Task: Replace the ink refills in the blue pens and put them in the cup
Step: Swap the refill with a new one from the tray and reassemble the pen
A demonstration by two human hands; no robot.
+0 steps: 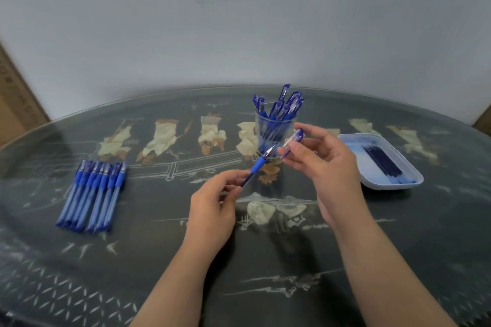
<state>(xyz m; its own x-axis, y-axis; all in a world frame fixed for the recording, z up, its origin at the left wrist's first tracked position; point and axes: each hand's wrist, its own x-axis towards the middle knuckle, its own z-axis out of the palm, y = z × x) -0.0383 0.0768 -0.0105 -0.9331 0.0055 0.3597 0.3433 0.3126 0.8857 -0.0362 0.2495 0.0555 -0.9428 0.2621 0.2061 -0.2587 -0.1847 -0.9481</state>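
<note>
Both my forearms stretch in from the near edge of the bench [159,260], the left hand [212,210] low and the right hand [329,167] higher and further out. On my screen the left fingers [231,180] are curled and pinch the lower barrel of a pen [256,167]. It slants up and away, its bare tip pointing at the right fingers [288,152]. Those are bent round a clear cap [293,141] with a blue end, thumb and forefinger pinching it. Cap and pen tip are close but apart.

Just beyond the right fingers stands the cup [275,130], clear glass, with a bunch of capped pens [288,103] upright in it. Well left of the left fingers, a row of pens [90,191] lies side by side on the bench, blue grips at the far end. To the right of the right fingers, a pale tray [414,176] holds dark refills [382,162]. Whether the held pen carries a new refill I cannot tell.
</note>
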